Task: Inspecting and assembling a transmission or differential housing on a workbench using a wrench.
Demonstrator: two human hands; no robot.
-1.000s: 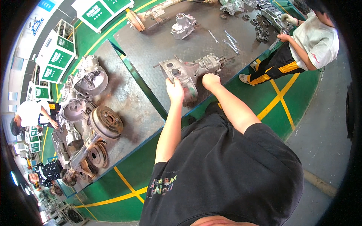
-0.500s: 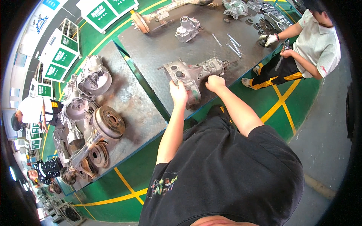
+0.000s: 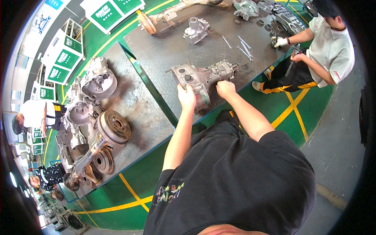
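Gearbox casing [image 3: 203, 78] of grey metal, lying at the near side of the right tabletop [image 3: 156, 51], its narrower end directed right. Of the person's two bare hands, the left hand [image 3: 187, 96] is closed on the casing's near left edge, just below a black cap [image 3: 188, 78]. The right hand [image 3: 226, 89] is bent beside the casing's near side; its fingers are hidden, so neither its closure nor its contents can be told. Farther away stand a smaller housing [image 3: 196, 31] and, to its right, spanners [image 3: 244, 47]. The left tabletop [image 3: 143, 117] bears a rusty drum [image 3: 116, 126].
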